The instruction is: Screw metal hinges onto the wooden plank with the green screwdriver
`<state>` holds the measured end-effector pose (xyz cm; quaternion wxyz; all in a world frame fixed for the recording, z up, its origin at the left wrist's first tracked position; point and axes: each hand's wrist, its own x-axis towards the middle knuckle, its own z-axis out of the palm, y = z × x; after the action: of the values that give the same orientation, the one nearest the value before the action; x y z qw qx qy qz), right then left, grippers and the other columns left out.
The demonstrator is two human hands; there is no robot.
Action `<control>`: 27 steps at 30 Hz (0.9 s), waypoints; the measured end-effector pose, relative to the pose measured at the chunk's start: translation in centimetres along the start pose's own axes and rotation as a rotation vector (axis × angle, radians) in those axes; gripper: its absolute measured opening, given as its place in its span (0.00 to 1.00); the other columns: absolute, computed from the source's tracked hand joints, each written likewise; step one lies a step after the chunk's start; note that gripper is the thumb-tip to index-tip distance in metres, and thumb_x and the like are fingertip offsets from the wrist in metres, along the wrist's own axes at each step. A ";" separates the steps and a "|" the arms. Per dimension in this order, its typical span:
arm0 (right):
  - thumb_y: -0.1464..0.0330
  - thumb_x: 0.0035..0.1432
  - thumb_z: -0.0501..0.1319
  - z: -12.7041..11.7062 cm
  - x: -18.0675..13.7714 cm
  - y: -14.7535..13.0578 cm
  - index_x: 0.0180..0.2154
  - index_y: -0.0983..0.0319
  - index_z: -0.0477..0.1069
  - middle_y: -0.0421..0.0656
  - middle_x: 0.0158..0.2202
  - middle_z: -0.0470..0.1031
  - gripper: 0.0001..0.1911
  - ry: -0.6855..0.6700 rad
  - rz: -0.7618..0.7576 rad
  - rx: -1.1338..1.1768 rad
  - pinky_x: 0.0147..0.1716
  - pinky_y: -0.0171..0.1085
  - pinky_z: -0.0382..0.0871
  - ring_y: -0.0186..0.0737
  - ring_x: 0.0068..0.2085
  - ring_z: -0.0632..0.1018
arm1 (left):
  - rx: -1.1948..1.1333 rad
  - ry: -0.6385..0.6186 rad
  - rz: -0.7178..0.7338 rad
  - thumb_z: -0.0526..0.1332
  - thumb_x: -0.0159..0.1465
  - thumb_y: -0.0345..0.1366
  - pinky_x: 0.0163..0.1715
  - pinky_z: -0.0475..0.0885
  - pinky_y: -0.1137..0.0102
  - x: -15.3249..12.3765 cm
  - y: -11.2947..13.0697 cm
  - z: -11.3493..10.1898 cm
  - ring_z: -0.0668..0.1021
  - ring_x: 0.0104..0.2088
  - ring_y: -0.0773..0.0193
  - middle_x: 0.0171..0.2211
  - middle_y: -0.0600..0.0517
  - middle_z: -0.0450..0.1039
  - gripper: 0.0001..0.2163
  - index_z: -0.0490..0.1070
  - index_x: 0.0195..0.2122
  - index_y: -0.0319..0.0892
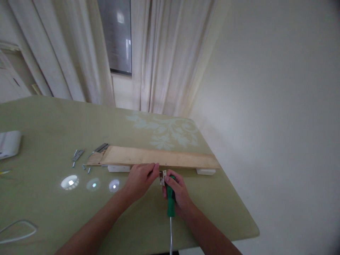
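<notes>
A long wooden board (159,157) lies across the green table (53,120), raised on two white blocks. My left hand (140,179) rests against the board's near edge, fingers curled, pinching a small metal hinge (162,176) there. My right hand (177,191) is closed around the green handle of a screwdriver (171,209); its metal shaft points back toward me, away from the board. The right thumb touches the hinge too.
Loose screws (85,168) and hinges (78,154) lie left of the board, another metal plate (101,147) at its left end. A white box (9,143) sits at the far left, a white cable (18,232) near the front edge. The table edge drops off at right.
</notes>
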<state>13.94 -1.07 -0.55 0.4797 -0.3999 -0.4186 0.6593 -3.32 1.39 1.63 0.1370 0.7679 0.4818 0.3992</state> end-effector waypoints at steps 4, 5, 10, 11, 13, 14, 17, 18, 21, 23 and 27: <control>0.51 0.49 0.75 0.1 -0.4 -0.1 0.29 0.58 0.68 0.32 0.22 0.68 0.23 -0.003 0.037 0.121 0.17 0.29 0.54 0.27 0.18 0.62 | -0.175 -0.040 -0.065 0.47 0.76 0.45 0.23 0.60 0.74 -0.2 0.5 0.3 0.67 0.18 0.71 0.15 0.58 0.65 0.26 0.64 0.21 0.42; 0.51 0.48 0.76 0.1 -0.4 -0.2 0.30 0.57 0.68 0.32 0.22 0.69 0.23 -0.002 0.045 0.122 0.17 0.29 0.54 0.27 0.18 0.61 | -0.175 -0.027 -0.061 0.47 0.76 0.45 0.23 0.60 0.74 -0.3 0.5 0.3 0.68 0.18 0.71 0.16 0.58 0.65 0.25 0.64 0.21 0.42; 0.49 0.50 0.75 -0.3 -0.3 0.0 0.29 0.58 0.70 0.38 0.30 0.75 0.23 0.036 -0.038 0.029 0.19 0.31 0.53 0.29 0.22 0.61 | -0.047 0.074 0.025 0.49 0.76 0.42 0.26 0.61 0.73 -1.0 0.1 0.8 0.69 0.21 0.70 0.19 0.56 0.68 0.23 0.67 0.23 0.42; 0.49 0.51 0.74 -0.3 -0.3 0.1 0.29 0.58 0.70 0.38 0.30 0.74 0.23 0.049 -0.066 0.006 0.20 0.31 0.54 0.29 0.23 0.61 | -0.035 0.100 0.040 0.50 0.76 0.41 0.26 0.61 0.73 -1.1 0.0 0.9 0.68 0.20 0.70 0.19 0.56 0.67 0.23 0.67 0.23 0.42; 0.49 0.52 0.74 -0.4 -0.3 0.2 0.29 0.58 0.71 0.38 0.29 0.72 0.22 0.081 -0.110 -0.032 0.21 0.31 0.54 0.30 0.24 0.61 | -0.031 0.150 0.051 0.50 0.76 0.40 0.25 0.59 0.73 -1.4 0.1 1.3 0.67 0.19 0.71 0.18 0.57 0.66 0.23 0.65 0.22 0.42; 0.49 0.52 0.74 -0.5 -0.3 0.2 0.29 0.58 0.71 0.37 0.28 0.71 0.21 0.096 -0.122 -0.044 0.21 0.32 0.54 0.31 0.24 0.61 | -0.034 0.170 0.044 0.50 0.76 0.40 0.24 0.59 0.73 -1.5 0.1 1.5 0.67 0.19 0.71 0.18 0.57 0.65 0.22 0.64 0.22 0.43; 0.50 0.52 0.74 -0.5 -0.2 0.1 0.29 0.58 0.73 0.37 0.27 0.70 0.21 0.130 -0.117 -0.041 0.20 0.32 0.52 0.31 0.24 0.60 | -0.062 0.203 -0.007 0.51 0.75 0.41 0.24 0.60 0.73 -1.4 0.2 1.1 0.67 0.19 0.70 0.17 0.57 0.64 0.21 0.63 0.23 0.43; 0.50 0.51 0.75 -0.6 -0.2 0.0 0.29 0.58 0.73 0.38 0.28 0.71 0.21 0.135 -0.107 -0.035 0.20 0.31 0.51 0.30 0.24 0.60 | -0.072 0.224 -0.033 0.51 0.75 0.41 0.24 0.61 0.73 -1.2 0.1 0.5 0.67 0.19 0.70 0.18 0.58 0.64 0.21 0.64 0.23 0.44; 0.49 0.49 0.76 -0.7 0.0 -0.3 0.29 0.59 0.73 0.40 0.30 0.76 0.23 0.163 -0.078 -0.019 0.19 0.31 0.49 0.29 0.23 0.58 | -0.077 0.390 -0.164 0.54 0.73 0.45 0.25 0.65 0.73 -0.2 -1.5 -3.1 0.70 0.22 0.68 0.20 0.57 0.67 0.18 0.68 0.27 0.44; 0.48 0.48 0.77 -0.8 0.2 -0.4 0.28 0.59 0.73 0.40 0.29 0.76 0.24 0.192 -0.070 -0.013 0.18 0.31 0.47 0.28 0.22 0.57 | -0.070 0.569 -0.308 0.56 0.72 0.48 0.26 0.66 0.72 0.1 -3.6 -6.9 0.71 0.23 0.66 0.21 0.57 0.68 0.18 0.68 0.28 0.44; 0.47 0.46 0.76 -0.9 0.4 -0.7 0.27 0.59 0.75 0.37 0.23 0.70 0.24 0.249 -0.044 -0.052 0.17 0.31 0.48 0.29 0.22 0.58 | 0.190 0.574 -0.683 0.57 0.71 0.46 0.28 0.64 0.73 -1.0 -8.3 -13.8 0.73 0.26 0.66 0.26 0.55 0.73 0.15 0.74 0.33 0.42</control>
<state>14.92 -0.40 -0.26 0.5319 -0.4818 -0.3813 0.5828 -19.04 2.24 5.14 0.0505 0.4326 0.7603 0.4819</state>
